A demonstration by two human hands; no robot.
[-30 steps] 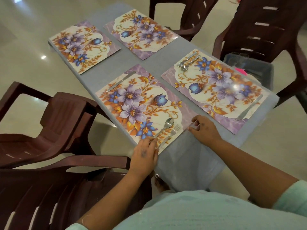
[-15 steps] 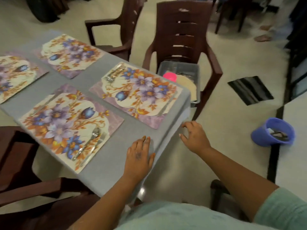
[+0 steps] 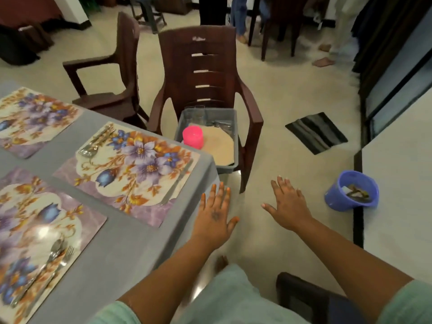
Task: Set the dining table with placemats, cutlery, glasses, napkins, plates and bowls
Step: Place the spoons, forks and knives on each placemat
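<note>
**Hands leave the table edge**

Both hands have moved away from the mats since the earlier frame, and my view now turns to the chair (image 3: 205,73). I see the left hand (image 3: 216,218) with spread fingers at the table (image 3: 121,249) corner; if it touches the cloth, I cannot tell. My right hand (image 3: 288,206) is spread in the air over the floor, holding nothing.

Between the hands and the tub (image 3: 211,127) nothing stands. It sits on the chair, with glasses (image 3: 196,113) and a pink cup (image 3: 193,137) inside.

On the grey table lie floral mats (image 3: 131,169) with cutlery (image 3: 95,142). Right of the chair, on the pale floor, are a dark rug (image 3: 315,132) and a blue bucket (image 3: 351,190).
</note>
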